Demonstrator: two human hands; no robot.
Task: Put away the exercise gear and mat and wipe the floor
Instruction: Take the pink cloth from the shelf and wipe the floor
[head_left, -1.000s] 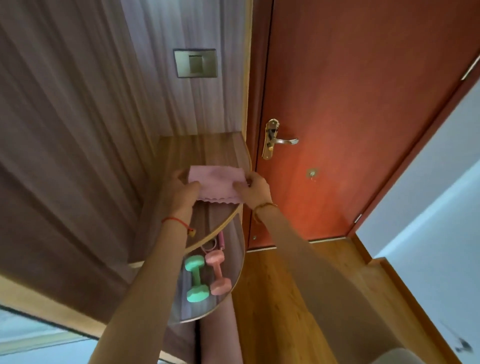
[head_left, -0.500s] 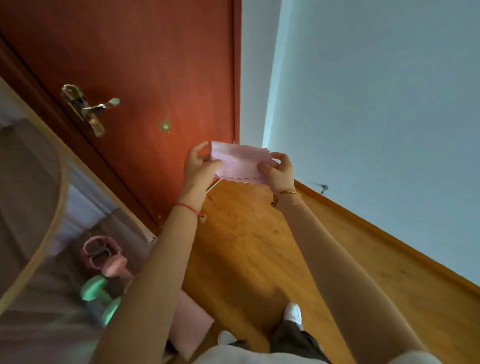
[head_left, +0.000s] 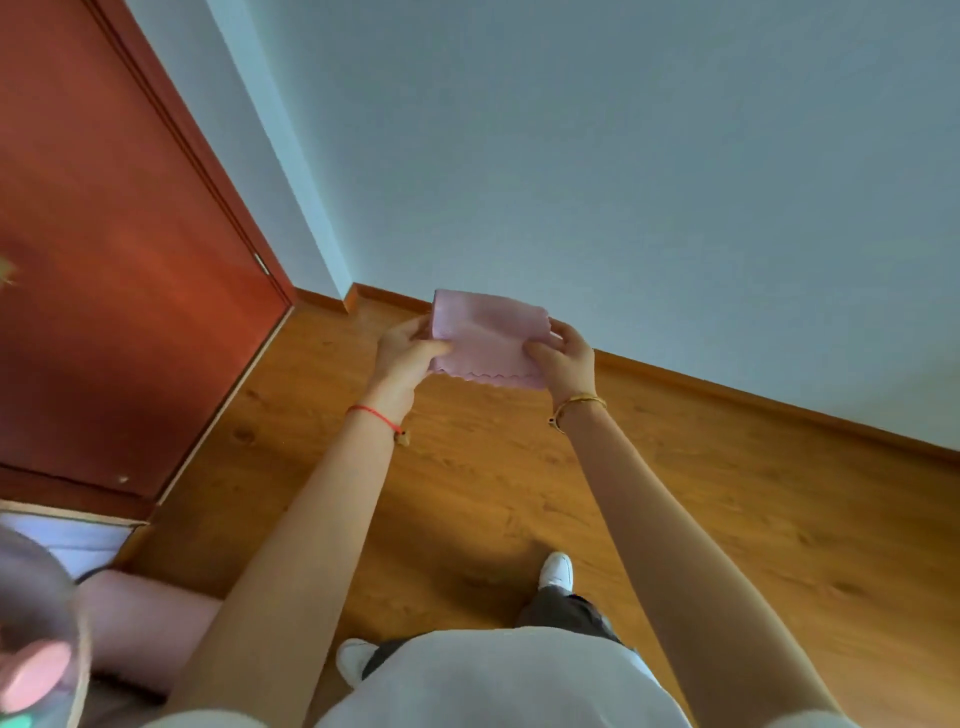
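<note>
A folded pink cloth (head_left: 485, 340) with a scalloped lower edge hangs in the air in front of me, held at both sides. My left hand (head_left: 402, 356) pinches its left edge and my right hand (head_left: 563, 358) grips its right edge. Below the cloth lies the wooden floor (head_left: 467, 483). At the lower left a rolled pink mat (head_left: 137, 623) stands against the shelf, and a blurred pink dumbbell (head_left: 34, 675) sits on the glass shelf edge.
A red-brown door (head_left: 104, 270) fills the left side. A pale wall (head_left: 623, 182) with a wooden skirting board (head_left: 753, 402) runs along the back. My white shoes (head_left: 557, 569) stand on the floor below me.
The view has swung right, away from the shelf and door handle, toward the floor and wall. Both hands have carried the cloth along, still holding it at both ends.
</note>
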